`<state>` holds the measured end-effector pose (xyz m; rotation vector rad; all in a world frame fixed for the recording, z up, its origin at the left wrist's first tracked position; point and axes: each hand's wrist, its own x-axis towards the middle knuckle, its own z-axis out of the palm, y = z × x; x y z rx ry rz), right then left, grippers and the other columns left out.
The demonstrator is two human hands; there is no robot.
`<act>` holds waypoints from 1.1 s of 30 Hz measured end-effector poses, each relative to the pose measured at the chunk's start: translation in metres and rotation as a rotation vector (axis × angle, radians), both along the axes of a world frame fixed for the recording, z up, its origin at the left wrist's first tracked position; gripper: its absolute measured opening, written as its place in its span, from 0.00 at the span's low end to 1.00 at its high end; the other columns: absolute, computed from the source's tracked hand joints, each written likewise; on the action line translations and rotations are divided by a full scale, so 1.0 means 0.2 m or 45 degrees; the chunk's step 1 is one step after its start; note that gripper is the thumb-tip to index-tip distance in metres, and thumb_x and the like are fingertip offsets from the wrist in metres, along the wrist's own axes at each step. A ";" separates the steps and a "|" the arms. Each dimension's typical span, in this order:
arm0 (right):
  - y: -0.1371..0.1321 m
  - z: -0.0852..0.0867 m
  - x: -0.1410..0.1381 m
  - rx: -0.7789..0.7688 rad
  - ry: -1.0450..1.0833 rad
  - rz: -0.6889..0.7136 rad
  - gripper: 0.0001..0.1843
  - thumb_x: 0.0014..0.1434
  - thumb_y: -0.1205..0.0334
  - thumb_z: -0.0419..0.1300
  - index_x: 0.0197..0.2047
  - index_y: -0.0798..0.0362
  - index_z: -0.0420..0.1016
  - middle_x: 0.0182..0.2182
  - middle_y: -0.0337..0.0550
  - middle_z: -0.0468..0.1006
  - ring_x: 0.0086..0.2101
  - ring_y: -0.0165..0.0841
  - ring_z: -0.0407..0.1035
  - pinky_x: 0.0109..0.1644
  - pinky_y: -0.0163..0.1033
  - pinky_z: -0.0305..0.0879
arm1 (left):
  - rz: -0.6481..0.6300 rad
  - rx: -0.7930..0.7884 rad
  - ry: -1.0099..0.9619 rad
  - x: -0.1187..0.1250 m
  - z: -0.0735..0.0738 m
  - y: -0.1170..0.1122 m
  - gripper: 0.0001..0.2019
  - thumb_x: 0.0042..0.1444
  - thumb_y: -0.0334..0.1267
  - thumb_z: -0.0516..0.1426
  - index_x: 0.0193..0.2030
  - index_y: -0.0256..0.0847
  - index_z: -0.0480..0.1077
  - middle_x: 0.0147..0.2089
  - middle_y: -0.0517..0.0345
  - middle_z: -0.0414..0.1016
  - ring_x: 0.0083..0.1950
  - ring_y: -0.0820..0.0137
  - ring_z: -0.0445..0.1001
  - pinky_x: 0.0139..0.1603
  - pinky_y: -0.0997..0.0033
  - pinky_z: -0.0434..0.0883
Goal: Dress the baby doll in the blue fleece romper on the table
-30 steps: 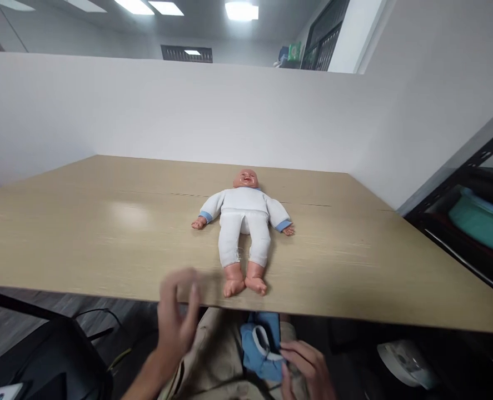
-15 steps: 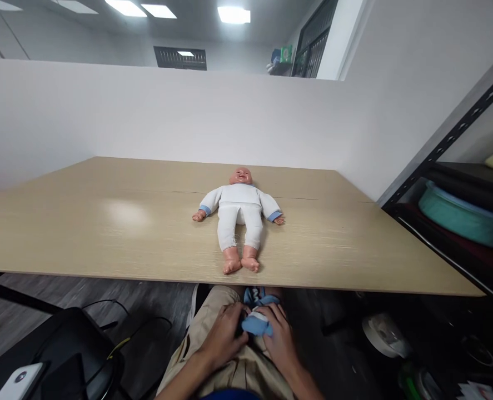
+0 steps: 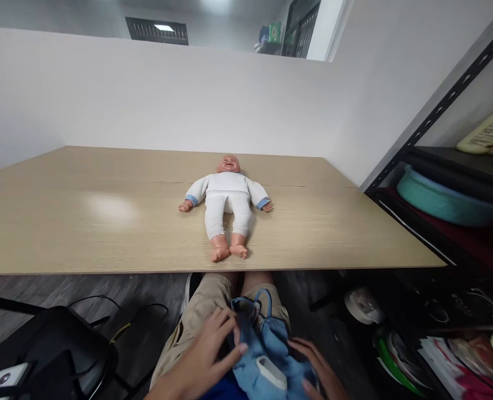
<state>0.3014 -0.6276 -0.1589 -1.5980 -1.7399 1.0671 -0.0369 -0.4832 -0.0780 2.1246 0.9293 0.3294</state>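
Observation:
A blue cloth garment (image 3: 267,350) with thin loop straps and a white patch lies bunched on my lap, below the table's front edge. My left hand (image 3: 213,347) is at its left side, fingers bent and thumb apart, the thumb tip against the cloth. On the opposite side, my right hand (image 3: 319,369) rests along the garment, fingers stretched and thumb apart from them; part of this hand is hidden by cloth. A baby doll (image 3: 228,200) in a white suit with blue cuffs lies face up on the table, feet toward me, untouched by either hand.
The wooden table (image 3: 104,239) stretches in front of me, with a white partition (image 3: 167,100) behind it. At right stands a dark shelf rack holding a teal basin (image 3: 446,200). A black chair (image 3: 63,350) with cables is at lower left.
The blue cloth, a small bundle between both hands before, is now spread larger on my lap with its straps showing. My hands have moved apart and nearer to me. The view has tilted down.

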 end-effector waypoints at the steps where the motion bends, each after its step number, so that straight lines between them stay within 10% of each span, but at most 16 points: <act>1: 0.04 -0.01 -0.02 0.034 0.034 -0.053 0.28 0.76 0.47 0.55 0.74 0.40 0.71 0.72 0.53 0.70 0.70 0.49 0.66 0.74 0.56 0.66 | 0.054 0.008 0.010 0.03 0.01 0.04 0.21 0.76 0.57 0.48 0.48 0.44 0.72 0.58 0.48 0.76 0.63 0.56 0.72 0.70 0.51 0.68; 6: 0.36 -0.09 -0.18 0.206 -0.098 -0.266 0.26 0.76 0.51 0.52 0.72 0.46 0.71 0.68 0.55 0.70 0.69 0.47 0.65 0.77 0.59 0.60 | 0.065 -0.028 0.452 0.24 -0.13 0.23 0.32 0.69 0.65 0.51 0.59 0.38 0.75 0.61 0.34 0.80 0.66 0.42 0.76 0.68 0.41 0.69; 13: 0.69 -0.03 -0.29 0.108 -0.069 0.195 0.28 0.59 0.66 0.64 0.63 0.45 0.78 0.61 0.50 0.78 0.65 0.50 0.69 0.73 0.55 0.63 | -0.067 -0.252 0.376 0.33 -0.28 0.26 0.18 0.59 0.49 0.63 0.50 0.42 0.81 0.51 0.46 0.87 0.55 0.49 0.84 0.56 0.56 0.78; 20: 0.70 0.47 -0.34 -0.214 0.428 0.342 0.21 0.69 0.47 0.66 0.56 0.53 0.78 0.41 0.44 0.80 0.43 0.37 0.75 0.52 0.43 0.73 | 0.292 -0.285 -0.324 -0.01 0.05 0.13 0.23 0.67 0.54 0.60 0.62 0.46 0.78 0.62 0.49 0.81 0.65 0.54 0.77 0.69 0.54 0.74; 27: 0.79 1.02 -0.44 -0.098 0.168 0.628 0.27 0.60 0.46 0.76 0.57 0.50 0.81 0.34 0.36 0.76 0.34 0.31 0.68 0.40 0.35 0.64 | 0.468 -0.262 -0.556 -0.16 0.38 0.11 0.25 0.69 0.53 0.61 0.70 0.53 0.72 0.70 0.50 0.76 0.71 0.52 0.72 0.75 0.48 0.70; 33: 0.98 1.31 -0.49 -0.098 0.376 0.811 0.46 0.56 0.51 0.79 0.73 0.49 0.69 0.52 0.45 0.81 0.45 0.37 0.75 0.47 0.36 0.72 | 0.311 0.160 -0.746 -0.16 0.73 0.27 0.09 0.72 0.40 0.60 0.56 0.47 0.75 0.52 0.53 0.78 0.53 0.63 0.77 0.59 0.64 0.76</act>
